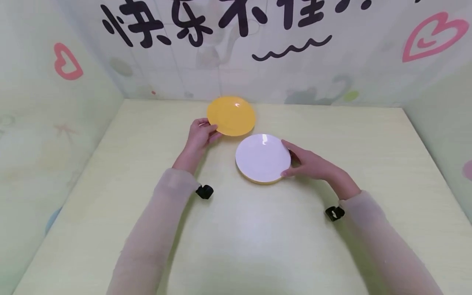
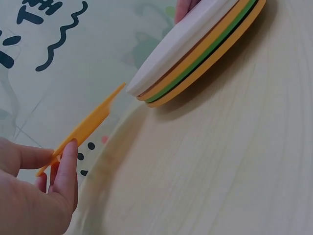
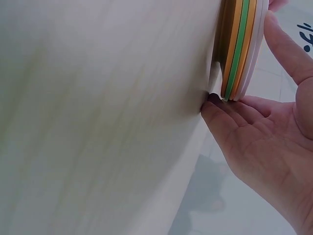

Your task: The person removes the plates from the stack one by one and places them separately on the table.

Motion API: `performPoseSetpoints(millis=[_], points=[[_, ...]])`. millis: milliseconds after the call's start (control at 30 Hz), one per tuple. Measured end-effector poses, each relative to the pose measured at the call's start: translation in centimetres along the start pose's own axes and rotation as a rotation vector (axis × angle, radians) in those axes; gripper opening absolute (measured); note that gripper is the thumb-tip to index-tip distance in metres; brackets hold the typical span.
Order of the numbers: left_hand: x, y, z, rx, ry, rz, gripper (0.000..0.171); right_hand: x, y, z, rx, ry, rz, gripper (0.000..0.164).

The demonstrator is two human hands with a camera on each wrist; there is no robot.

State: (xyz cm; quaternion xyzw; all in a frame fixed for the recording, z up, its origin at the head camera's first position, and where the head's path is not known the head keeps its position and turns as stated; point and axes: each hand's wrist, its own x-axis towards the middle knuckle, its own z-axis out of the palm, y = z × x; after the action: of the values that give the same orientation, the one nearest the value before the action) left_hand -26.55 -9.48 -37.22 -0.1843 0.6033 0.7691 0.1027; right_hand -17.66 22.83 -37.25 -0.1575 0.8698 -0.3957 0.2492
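My left hand (image 1: 200,134) pinches the near-left rim of a yellow plate (image 1: 231,116), thumb on top and fingers beneath. The left wrist view shows this plate (image 2: 90,125) edge-on, held up and tilted. To its near right on the table is a stack of plates (image 1: 263,158) with a white one on top. Orange and green rims show below the white in the left wrist view. At the stack's right side is my right hand (image 1: 311,164), thumb at the white plate's rim and fingers curled round the side. In the right wrist view the fingers (image 3: 230,115) reach the stack's lower edge.
The pale wooden table (image 1: 236,246) runs back to a patterned wall (image 1: 177,73) with dark lettering and pink hearts. Side walls stand at the left and right. A small black device (image 1: 204,191) sits at the left cuff, another (image 1: 334,213) at the right.
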Motion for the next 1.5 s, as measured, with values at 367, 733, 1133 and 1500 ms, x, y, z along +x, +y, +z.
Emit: performPoseSetpoints(millis=[367,733,1133,1500], points=[[1.5,-0.7,1.2,0.013,0.033,-0.037,0.049,0.0,0.0,-0.2,0.006,-0.005,0.002,0.105],[1.0,-0.5,1.1,0.036,-0.032,-0.073,0.064,0.4,0.0,0.0,-0.016,-0.004,0.000,0.103],[-0.7,0.1,0.2,0.091,-0.086,-0.081,0.076,0.1,-0.1,-0.1,-0.008,0.001,-0.009,0.102],[-1.7,-0.3,-0.5,0.077,-0.103,-0.068,0.079,0.2,0.0,-0.1,-0.012,-0.002,0.000,0.103]])
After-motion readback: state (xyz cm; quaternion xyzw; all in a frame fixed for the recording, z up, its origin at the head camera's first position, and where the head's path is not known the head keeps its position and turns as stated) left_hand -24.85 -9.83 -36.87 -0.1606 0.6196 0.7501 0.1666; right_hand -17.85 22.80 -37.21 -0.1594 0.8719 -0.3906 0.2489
